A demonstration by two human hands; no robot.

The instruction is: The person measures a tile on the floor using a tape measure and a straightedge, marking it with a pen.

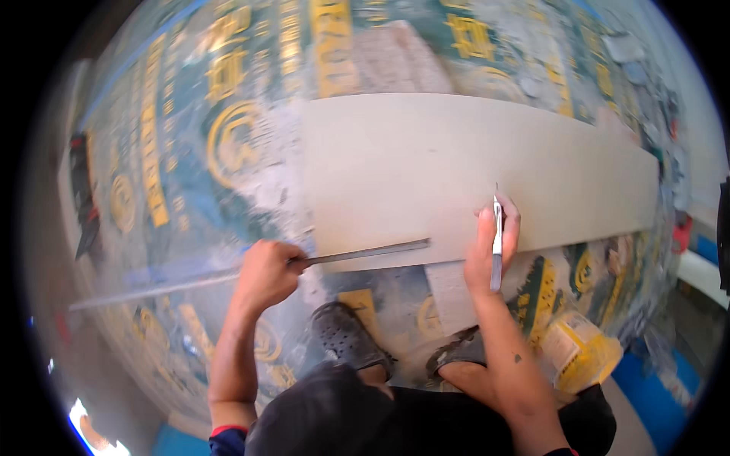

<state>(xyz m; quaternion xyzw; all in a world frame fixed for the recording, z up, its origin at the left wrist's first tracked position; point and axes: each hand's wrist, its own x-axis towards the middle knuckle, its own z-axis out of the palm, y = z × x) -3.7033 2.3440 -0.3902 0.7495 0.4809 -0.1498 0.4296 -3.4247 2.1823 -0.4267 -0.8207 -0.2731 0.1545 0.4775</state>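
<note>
Floor point(190, 99) covered with dusty green sheeting printed in yellow, white plaster dust and debris scattered over it. A long pale board point(456, 167) lies flat on it, a long metal straightedge point(251, 270) lying across the board's near-left corner and out over the sheeting. Small pale offcut point(449, 292) just below the board's near edge; yellow paper sack point(578, 346) near right.

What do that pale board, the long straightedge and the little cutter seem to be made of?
The pale board looks like plasterboard or fibre sheet: matt, flat, beige, no grain. The straightedge under the left hand looks metal, thin, grey with a dull sheen. The utility knife in the right hand seems metal-bodied, silvery; hard to confirm.
</note>
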